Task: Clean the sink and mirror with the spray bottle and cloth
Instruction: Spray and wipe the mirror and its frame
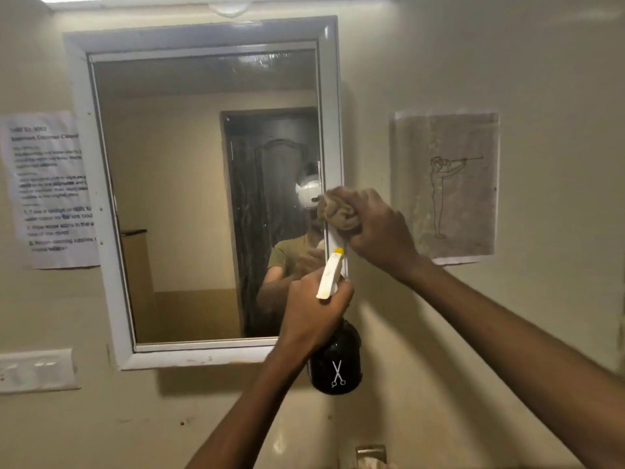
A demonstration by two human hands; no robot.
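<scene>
Left hand (pixel 313 311) grips the upright spray bottle (pixel 336 360), nozzle toward the mirror (pixel 203 198); right hand (pixel 375 228) clutches the bunched cloth (pixel 338 211) on its right frame

Shared washroom: framed wall mirror (pixel 203 198), printed cleaning notice (pixel 50 187) taped beside it, tap (pixel 370 452) below, plain painted walls.

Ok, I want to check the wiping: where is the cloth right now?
In the head view the bunched brown cloth is gripped in the right hand, pressed on the mirror's right frame edge, just above the spray bottle nozzle.
</scene>
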